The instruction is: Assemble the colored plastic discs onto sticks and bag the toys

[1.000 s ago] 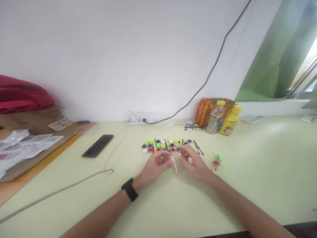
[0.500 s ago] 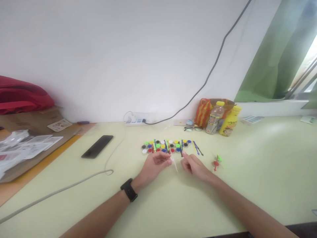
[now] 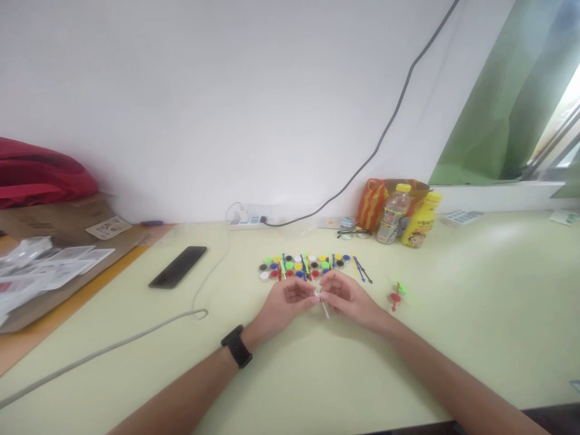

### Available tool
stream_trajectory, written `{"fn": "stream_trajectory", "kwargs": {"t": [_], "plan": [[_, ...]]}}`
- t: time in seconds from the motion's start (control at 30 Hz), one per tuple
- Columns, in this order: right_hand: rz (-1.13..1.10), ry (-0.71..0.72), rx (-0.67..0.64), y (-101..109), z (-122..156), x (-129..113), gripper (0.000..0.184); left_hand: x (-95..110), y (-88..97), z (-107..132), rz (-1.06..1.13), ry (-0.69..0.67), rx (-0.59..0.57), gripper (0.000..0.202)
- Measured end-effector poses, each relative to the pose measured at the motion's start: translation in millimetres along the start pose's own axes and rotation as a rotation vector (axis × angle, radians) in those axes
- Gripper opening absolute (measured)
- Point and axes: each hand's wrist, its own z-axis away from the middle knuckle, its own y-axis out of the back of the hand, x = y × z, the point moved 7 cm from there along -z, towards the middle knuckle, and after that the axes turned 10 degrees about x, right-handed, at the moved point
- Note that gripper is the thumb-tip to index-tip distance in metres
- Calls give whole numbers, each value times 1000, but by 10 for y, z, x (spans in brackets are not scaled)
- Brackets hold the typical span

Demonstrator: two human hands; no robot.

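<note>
My left hand point(image 3: 290, 302) and my right hand point(image 3: 347, 300) meet in front of the coloured pieces, fingertips almost touching. Between them is a thin white plastic stick point(image 3: 325, 308), its lower end pointing down toward me. Both hands pinch it near its upper part, where a small white piece shows between the thumbs; its exact shape is hidden by the fingers. Just behind lie rows of round coloured discs point(image 3: 289, 266) with thin coloured arrow-shaped sticks across them. A red-and-green disc-and-arrow piece point(image 3: 396, 298) lies to the right of my right hand.
Blue and black arrow sticks point(image 3: 362, 270) lie right of the rows. Farther back are glasses point(image 3: 353, 234), a clear bottle point(image 3: 393, 216), a yellow bottle point(image 3: 420, 223) and a power strip point(image 3: 247, 224). On the left are a black phone point(image 3: 178, 267), a grey cable point(image 3: 104, 353) and cardboard point(image 3: 58, 220).
My right hand has moved left to my left hand and now grips the white stick too. The stick sits slightly lower and partly covered by fingers.
</note>
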Motion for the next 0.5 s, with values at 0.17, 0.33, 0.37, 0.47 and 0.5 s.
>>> {"fn": "stream_trajectory", "kwargs": {"t": [0.17, 0.33, 0.37, 0.47, 0.5], "plan": [[75, 13, -7, 0, -4, -17, 37, -16, -23, 7, 17, 15, -32, 28], [78, 61, 109, 99, -20, -25, 48, -57, 22, -20, 12, 10, 11, 28], [66, 66, 149, 127, -22, -20, 54, -57, 25, -22, 14, 7, 13, 28], [37, 68, 220, 173, -19, -3, 62, -40, 24, -23, 20, -3, 14, 28], [36, 63, 227, 179, -16, 3, 57, -35, 24, -23, 22, -4, 16, 27]]}}
